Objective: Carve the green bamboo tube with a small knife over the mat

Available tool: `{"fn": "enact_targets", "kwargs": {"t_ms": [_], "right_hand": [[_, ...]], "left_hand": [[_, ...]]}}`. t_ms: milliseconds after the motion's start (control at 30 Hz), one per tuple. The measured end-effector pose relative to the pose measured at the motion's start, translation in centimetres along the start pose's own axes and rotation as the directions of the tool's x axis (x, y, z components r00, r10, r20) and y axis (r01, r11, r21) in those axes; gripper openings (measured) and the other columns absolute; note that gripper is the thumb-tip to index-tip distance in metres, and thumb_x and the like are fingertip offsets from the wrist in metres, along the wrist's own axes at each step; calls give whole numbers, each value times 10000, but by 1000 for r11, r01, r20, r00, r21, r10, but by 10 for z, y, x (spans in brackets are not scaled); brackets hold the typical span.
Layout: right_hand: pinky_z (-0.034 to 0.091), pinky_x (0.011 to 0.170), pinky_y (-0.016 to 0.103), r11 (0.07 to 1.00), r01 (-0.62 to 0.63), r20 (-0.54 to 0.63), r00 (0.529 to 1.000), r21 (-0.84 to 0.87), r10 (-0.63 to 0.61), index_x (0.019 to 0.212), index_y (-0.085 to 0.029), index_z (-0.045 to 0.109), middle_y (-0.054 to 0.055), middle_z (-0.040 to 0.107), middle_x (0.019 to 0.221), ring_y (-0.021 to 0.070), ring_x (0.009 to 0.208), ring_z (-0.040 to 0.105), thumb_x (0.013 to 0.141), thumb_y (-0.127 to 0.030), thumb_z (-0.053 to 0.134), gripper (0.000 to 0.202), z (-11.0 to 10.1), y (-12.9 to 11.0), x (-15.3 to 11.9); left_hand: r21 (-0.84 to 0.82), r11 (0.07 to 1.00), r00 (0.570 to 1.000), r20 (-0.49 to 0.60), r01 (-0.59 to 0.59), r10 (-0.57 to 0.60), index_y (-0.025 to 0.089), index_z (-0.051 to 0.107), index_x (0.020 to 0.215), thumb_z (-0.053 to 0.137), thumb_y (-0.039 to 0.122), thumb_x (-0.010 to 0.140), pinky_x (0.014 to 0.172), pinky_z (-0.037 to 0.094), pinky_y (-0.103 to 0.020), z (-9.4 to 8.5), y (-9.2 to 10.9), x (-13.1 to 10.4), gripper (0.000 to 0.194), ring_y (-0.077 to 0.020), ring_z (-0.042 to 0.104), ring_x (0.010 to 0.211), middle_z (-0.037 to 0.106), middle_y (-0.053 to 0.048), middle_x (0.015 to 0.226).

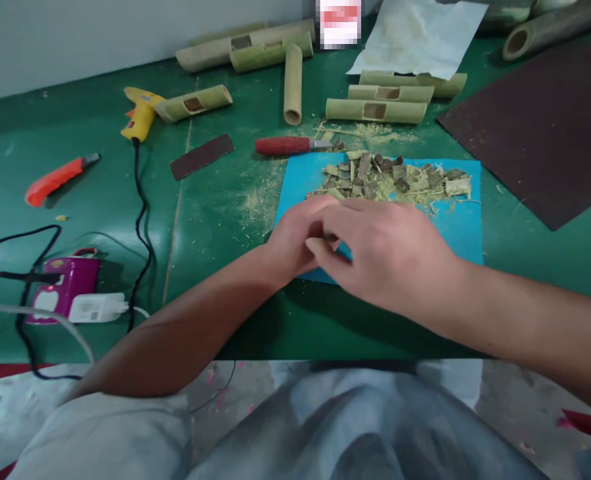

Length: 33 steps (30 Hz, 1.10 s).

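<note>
My left hand [298, 233] and my right hand [395, 250] meet over the near part of a blue sheet [458, 233]. The right one is closed, with its thumb and fingers curled in against the left. Behind it, the left hand's fingers are partly covered and look closed too. Whatever lies between them is hidden. Just beyond my hands a heap of bamboo chips and shavings [400, 177] covers the sheet's far half. At that sheet's far left edge lies a red-handled knife [282, 145], its blade pointing right.
Cut bamboo tubes [375, 111] with square openings lie along the back. At left are a yellow glue gun [142, 113], an orange utility knife [55, 181], a dark strip [202, 157] and a purple power strip [70, 283] with cords. A dark brown sheet [540, 133] lies right.
</note>
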State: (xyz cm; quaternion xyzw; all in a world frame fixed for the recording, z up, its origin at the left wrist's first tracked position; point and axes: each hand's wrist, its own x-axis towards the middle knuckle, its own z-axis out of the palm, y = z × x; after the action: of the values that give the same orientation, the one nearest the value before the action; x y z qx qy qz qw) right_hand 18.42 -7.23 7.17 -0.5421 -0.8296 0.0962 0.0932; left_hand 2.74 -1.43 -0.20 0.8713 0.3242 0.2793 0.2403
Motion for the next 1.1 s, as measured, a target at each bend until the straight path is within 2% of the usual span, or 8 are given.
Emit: {"fn": "enact_targets", "kwargs": {"t_ms": [133,300,500,567,700,833,967,1100], "right_hand": [[203,534,310,986,-125,-62,991,-112,118,861,-194,654,61,640,783,155,607,518,947,-317,410,286,5,21,-17],[193,526,304,958,-243,-121,966,-149,227,806,-181,617,75,614,785,156,600,492,895,-456,515,307,21,45,-31],[199,527,284,969,-240,61,968,-59,243,657,-215,475,-3,487,643,113,540,351,847,-403,573,285,25,49,-31],[198,528,281,965,-257,68,963,-46,260,647,-222,448,-17,443,614,113,534,326,840,-398,571,289,27,49,-30],[197,532,282,965,-263,67,962,-18,264,643,-228,429,-18,432,613,118,539,338,843,-414,558,302,29,50,-29],[200,542,283,967,-251,54,966,-32,253,664,-223,450,-17,448,627,118,543,347,853,-413,559,290,30,49,-31],[183,550,289,973,-215,46,975,-86,219,685,-210,488,-9,471,650,118,546,341,872,-398,558,274,30,47,-32],[185,547,287,976,-191,33,980,-109,196,713,-196,521,5,506,677,121,553,358,895,-397,541,272,31,47,-33]], "left_hand": [[88,980,982,-44,-180,185,188,649,948,502,233,987,764,560,-328,-1,2,4,159,-184,669,879,702,-67,924],[143,964,969,-79,-223,236,156,676,1038,520,198,996,794,562,-309,1,-2,4,166,-182,686,905,721,-86,948],[178,973,976,-134,-147,172,139,691,1025,527,180,993,803,565,-305,-3,-11,7,172,-179,688,898,722,-86,952],[209,970,979,-136,-123,153,133,691,1011,511,195,1002,796,563,-302,-4,-10,8,191,-178,684,889,716,-88,947],[237,942,970,8,-238,243,140,684,1041,461,227,1026,761,555,-297,-3,-7,8,239,-177,670,859,708,-88,919],[314,933,978,-55,-175,202,132,681,990,427,216,1031,784,552,-322,-4,-6,8,271,-188,658,858,695,-101,904],[333,912,971,75,-237,225,137,686,985,394,198,1028,746,543,-308,-3,-4,6,302,-186,648,825,689,-91,869],[363,911,972,-52,-197,231,127,683,992,418,201,1028,761,551,-314,-4,-7,7,277,-190,653,839,698,-98,890]]}}
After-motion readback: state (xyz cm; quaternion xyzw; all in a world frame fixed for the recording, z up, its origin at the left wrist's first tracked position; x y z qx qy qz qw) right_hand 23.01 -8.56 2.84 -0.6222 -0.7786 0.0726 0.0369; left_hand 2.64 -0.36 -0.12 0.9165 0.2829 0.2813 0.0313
